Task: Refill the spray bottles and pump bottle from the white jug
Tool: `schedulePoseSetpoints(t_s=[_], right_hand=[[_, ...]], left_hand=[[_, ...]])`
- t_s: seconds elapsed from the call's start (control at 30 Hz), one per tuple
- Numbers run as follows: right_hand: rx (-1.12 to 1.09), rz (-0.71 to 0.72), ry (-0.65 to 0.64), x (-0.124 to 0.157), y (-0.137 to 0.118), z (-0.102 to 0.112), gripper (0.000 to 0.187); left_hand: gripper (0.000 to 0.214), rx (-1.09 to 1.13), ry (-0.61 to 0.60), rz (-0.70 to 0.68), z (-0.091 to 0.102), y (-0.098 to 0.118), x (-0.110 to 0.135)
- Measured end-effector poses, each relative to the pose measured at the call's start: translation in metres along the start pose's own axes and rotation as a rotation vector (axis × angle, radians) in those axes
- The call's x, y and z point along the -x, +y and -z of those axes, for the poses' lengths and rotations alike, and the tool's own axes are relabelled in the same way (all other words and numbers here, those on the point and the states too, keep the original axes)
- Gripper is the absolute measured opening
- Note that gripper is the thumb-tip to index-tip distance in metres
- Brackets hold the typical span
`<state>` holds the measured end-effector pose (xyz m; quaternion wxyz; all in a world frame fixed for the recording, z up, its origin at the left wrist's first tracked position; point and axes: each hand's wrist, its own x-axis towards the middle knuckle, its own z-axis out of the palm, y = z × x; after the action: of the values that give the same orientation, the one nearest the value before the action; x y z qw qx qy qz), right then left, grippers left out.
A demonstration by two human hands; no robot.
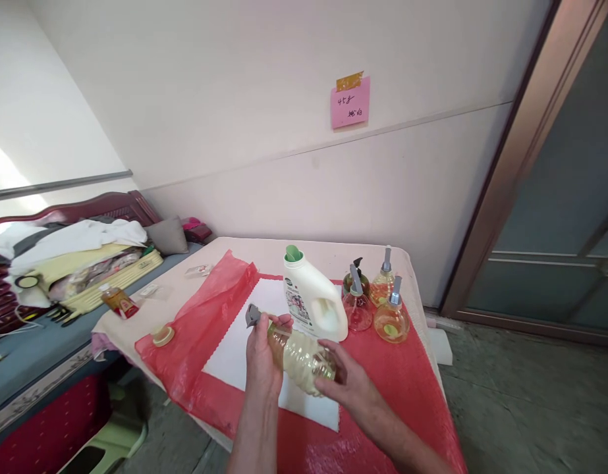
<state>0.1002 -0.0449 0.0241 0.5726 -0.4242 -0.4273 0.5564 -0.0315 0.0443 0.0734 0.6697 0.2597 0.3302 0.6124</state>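
Observation:
Both my hands hold a clear, ridged pump bottle (304, 359) with a pale yellowish tint, tilted almost onto its side above the table. My left hand (265, 352) wraps its neck, close below the grey pump head (253, 315). At the other end, the fingers of my right hand (350, 376) grip the bottle's base. Just behind it stands a large cream-white jug (311, 296) with a handle, a printed label and a green cap (293, 253) at its mouth. The jug rests partly on a white sheet (229, 345) laid over red plastic.
Several pump bottles, among them a pink one (357, 309) and an amber one (391, 322), stand right of the jug. Red plastic sheeting (205, 342) covers much of the table. A round lid (163, 336) and a small amber-brown bottle (118, 301) lie to the left.

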Motion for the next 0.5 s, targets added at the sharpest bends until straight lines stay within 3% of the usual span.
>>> schedulePoseSetpoints(t_s=[0.07, 0.13, 0.23, 0.33, 0.5], right_hand=[[0.236, 0.152, 0.129, 0.0, 0.0, -0.001, 0.077], [0.251, 0.172, 0.135, 0.0, 0.001, 0.0, 0.077], [-0.12, -0.049, -0.018, -0.003, 0.001, 0.005, 0.065], [-0.418, -0.278, -0.167, -0.003, -0.003, 0.01, 0.061], [-0.399, -0.26, -0.292, 0.001, -0.011, 0.01, 0.053]], left_hand=[[0.035, 0.024, 0.038, 0.017, 0.001, 0.0, -0.001], [0.034, 0.042, 0.055, 0.001, 0.002, 0.001, -0.001], [0.03, 0.047, 0.008, -0.034, 0.001, 0.001, 0.001], [0.028, 0.068, -0.065, 0.044, -0.003, -0.001, 0.005], [0.027, 0.115, 0.039, 0.019, -0.001, 0.001, -0.001]])
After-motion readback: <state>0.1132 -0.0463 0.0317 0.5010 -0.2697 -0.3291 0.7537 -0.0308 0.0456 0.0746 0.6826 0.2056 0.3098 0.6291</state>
